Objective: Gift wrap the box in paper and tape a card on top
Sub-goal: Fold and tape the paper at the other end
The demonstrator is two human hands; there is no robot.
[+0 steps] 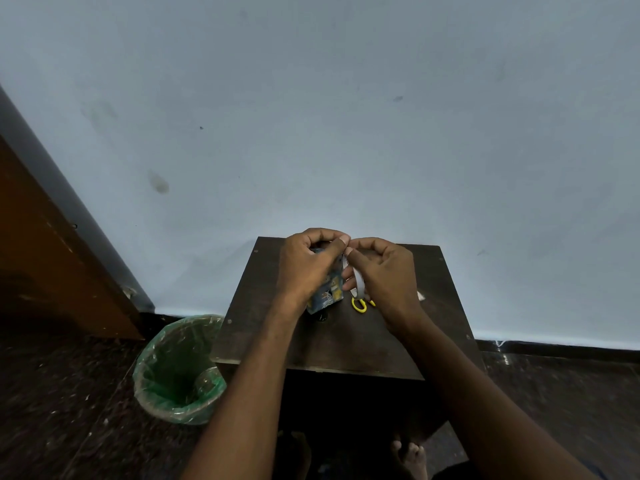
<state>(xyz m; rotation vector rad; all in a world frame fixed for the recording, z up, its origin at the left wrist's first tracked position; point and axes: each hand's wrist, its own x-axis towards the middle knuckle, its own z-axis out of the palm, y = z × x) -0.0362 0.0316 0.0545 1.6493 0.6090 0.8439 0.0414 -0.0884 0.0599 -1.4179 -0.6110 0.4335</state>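
While both arms reach forward over the small dark table (346,341), the left hand (306,268) curls its fingers and thumb around the wrapped box (327,292), holding it up off the tabletop near the far edge. Blue patterned paper already covers the box, and most of it is hidden behind the left palm. The right hand (384,275) is just beside the left, its fingers bent; a white roll of tape (356,284) sits in its grip, and its thumb and forefinger meet the left thumb tip at the box's upper corner, pinching something pale that is too small to make out. Yellow-handled scissors (360,304) lie on the table under the right hand, partly covered by it. A green-lined bin (180,368) stands on the floor to the left of the table, against a pale blue wall (311,116).
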